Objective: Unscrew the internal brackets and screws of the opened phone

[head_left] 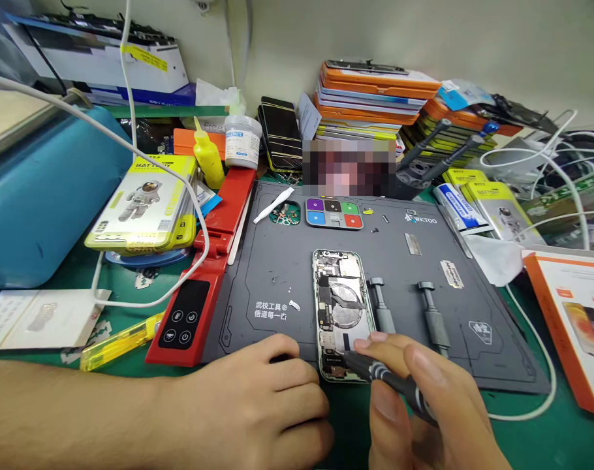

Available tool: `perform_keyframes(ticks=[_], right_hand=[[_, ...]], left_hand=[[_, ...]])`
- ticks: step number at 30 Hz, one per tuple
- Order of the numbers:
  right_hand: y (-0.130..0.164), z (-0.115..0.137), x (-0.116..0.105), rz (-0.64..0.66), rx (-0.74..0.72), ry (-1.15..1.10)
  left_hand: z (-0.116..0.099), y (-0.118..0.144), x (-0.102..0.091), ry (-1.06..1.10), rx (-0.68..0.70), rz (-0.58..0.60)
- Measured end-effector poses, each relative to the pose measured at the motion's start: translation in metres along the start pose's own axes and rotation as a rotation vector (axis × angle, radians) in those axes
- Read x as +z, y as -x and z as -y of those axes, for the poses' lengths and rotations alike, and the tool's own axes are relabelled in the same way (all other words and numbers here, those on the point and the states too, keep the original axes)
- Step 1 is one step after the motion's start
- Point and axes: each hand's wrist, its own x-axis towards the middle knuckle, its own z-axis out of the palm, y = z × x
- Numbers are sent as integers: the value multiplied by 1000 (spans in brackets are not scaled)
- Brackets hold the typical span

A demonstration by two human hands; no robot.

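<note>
Right hand (424,398) up front, fingers pinched around a dark screwdriver (390,378) like a pen, thumb on the near side, index fingertip riding on top. The tip comes down at the lower end of the opened phone (343,313), though the exact contact spot is hidden by the fingers. Left hand (262,405) sits just beside the phone's lower left corner, fingers curled loosely together and resting on the mat, knuckles toward the phone's edge; whether it holds anything under them, I can't tell.

The phone lies face-open, back shell down, near the front edge of the grey work mat (277,274), its boards and a round coil exposed. Just to its right, two more grey screwdrivers (409,313) lie side by side on the mat, heads pointing away.

Further out: a coloured screw tray (333,213) at the mat's far edge, a white pry tool (273,205) beside it. Along the mat's left edge a red device (209,274) with round buttons, and a yellow bottle (209,156) and white jar (242,140) behind it. Yellow battery boxes (145,202) are stacked at left, and orange boxes (375,94) are piled at the back.
</note>
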Motion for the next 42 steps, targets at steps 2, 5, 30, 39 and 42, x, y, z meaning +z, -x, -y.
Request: perform_keyframes(ticks=[2, 5, 30, 39, 42], right_hand=[[0, 0, -1, 17, 13, -12], [2, 2, -2, 34, 9, -35], [4, 12, 10, -64, 69, -42], [9, 5, 8, -25, 60, -44], [7, 7, 11, -97, 20, -19]], left_hand=[[0, 0, -1, 0, 0, 7], [0, 1, -1, -4, 3, 4], [-1, 1, -3, -9, 9, 18], [1, 0, -1, -2, 5, 3], [1, 1, -1, -5, 1, 2]])
